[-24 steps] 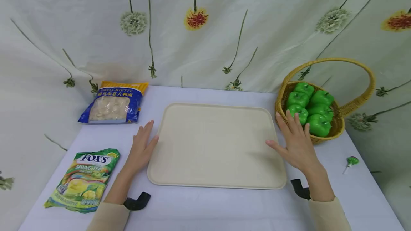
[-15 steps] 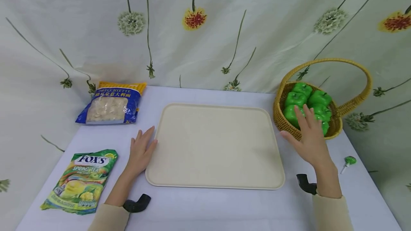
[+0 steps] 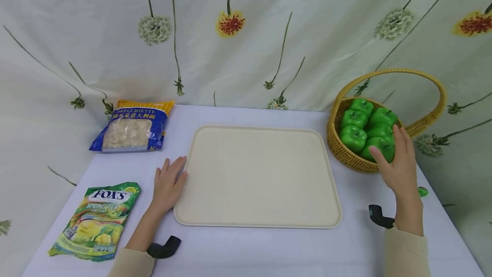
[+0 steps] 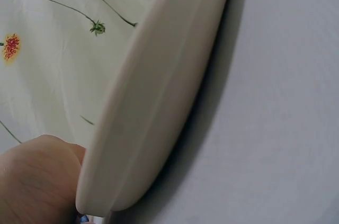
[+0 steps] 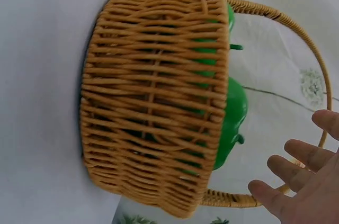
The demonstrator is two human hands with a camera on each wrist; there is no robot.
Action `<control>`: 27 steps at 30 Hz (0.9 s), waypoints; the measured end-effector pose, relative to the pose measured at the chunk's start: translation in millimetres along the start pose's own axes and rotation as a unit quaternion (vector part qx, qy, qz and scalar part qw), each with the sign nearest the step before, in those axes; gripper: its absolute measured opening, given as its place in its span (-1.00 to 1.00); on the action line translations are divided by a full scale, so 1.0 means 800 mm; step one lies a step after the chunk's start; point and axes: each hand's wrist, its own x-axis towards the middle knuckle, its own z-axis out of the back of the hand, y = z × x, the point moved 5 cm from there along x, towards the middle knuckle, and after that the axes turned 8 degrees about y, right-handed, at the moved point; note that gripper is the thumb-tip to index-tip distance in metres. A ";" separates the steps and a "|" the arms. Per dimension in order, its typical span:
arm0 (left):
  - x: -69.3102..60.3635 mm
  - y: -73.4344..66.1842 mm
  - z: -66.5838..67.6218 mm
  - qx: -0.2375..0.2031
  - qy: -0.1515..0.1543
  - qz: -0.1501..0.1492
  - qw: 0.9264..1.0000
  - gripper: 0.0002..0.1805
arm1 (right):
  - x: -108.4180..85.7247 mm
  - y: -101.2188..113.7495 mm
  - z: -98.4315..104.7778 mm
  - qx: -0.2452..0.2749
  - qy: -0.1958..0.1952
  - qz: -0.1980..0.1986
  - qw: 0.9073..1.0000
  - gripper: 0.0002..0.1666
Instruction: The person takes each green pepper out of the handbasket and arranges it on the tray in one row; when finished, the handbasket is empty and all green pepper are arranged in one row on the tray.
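My left hand (image 3: 169, 186), fingers extended, rests at the left edge of a beige tray (image 3: 257, 178). In the left wrist view the tray's rim (image 4: 153, 86) runs beside part of that hand (image 4: 39, 181). My right hand (image 3: 400, 168) hovers at the near right side of a wicker basket (image 3: 347, 157), fingers spread and holding nothing. Several shiny green bell peppers (image 3: 353, 138) fill the basket. From the right wrist, fingers (image 5: 296, 173) show close to the basket's arched handle (image 5: 296, 28); whether they touch it I cannot tell. A green lollipop (image 3: 423, 191) is partly hidden behind the right forearm.
A blue and yellow bag of orecchiette pasta (image 3: 130, 127) lies at the back left. Nearer, on the left, is a green Fox's candy bag (image 3: 98, 221). White cloth covers the table (image 3: 269, 251), and a floral curtain (image 3: 238, 63) hangs behind it.
My right hand has moved to the right, from the tray's right edge across the front of the basket to its right side. The left hand stays at the tray, almost still.
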 end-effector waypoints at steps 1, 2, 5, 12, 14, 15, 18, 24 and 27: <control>-0.001 0.000 0.000 0.000 0.002 0.002 1.000 -0.49 | 0.000 -0.003 0.001 -0.001 0.000 -0.008 1.000 -0.03; -0.001 0.000 -0.001 0.003 0.002 0.002 1.000 -0.49 | 0.001 -0.006 0.001 0.000 -0.001 -0.016 1.000 -0.03; -0.002 0.000 -0.001 0.006 0.002 0.001 1.000 -0.49 | 0.002 -0.014 0.004 0.009 -0.004 -0.037 0.999 -0.03; 0.000 0.000 -0.001 0.011 0.003 0.002 1.000 -0.49 | 0.002 -0.034 0.005 0.032 0.006 -0.091 0.995 -0.05; 0.000 0.000 -0.001 0.013 0.001 0.001 1.000 -0.49 | 0.002 -0.039 0.004 0.043 0.011 -0.109 0.993 -0.04; -0.001 -0.001 0.000 0.014 0.000 -0.001 1.000 -0.49 | 0.002 -0.041 0.004 0.049 0.013 -0.116 0.992 -0.04; -0.002 -0.002 0.000 0.017 -0.003 -0.004 1.000 -0.50 | 0.002 -0.047 0.001 0.061 0.018 -0.137 0.989 0.00; -0.001 -0.003 0.000 0.018 -0.002 -0.003 1.000 -0.49 | 0.004 -0.057 -0.004 0.063 0.018 -0.160 0.985 0.07; -0.002 -0.003 0.000 0.018 -0.003 -0.003 1.000 -0.50 | 0.005 -0.058 -0.007 0.065 0.017 -0.164 0.984 0.10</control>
